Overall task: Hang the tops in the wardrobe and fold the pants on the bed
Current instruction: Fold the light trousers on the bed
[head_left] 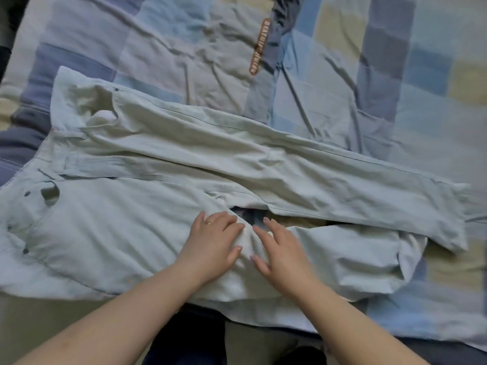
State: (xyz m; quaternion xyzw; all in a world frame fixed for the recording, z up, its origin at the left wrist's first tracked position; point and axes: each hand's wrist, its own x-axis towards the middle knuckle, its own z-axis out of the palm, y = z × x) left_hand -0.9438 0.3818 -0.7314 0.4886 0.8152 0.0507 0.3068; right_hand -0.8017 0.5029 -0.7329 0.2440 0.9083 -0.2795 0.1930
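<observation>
A pair of pale green pants point(163, 164) lies spread across the bed, waistband at the left and both legs running to the right. My left hand point(214, 239) rests flat on the near leg close to the crotch, fingers straight. Beside it, my right hand point(280, 250) presses flat on the same leg, fingers spread. A narrow gap between the two legs just beyond my fingertips shows dark cloth underneath.
The bed wears a checked quilt point(411, 75) in blue, grey and cream. A grey-blue garment with an orange lettered strip point(259, 46) lies at the far middle of the bed. The bed's near edge runs just below the pants.
</observation>
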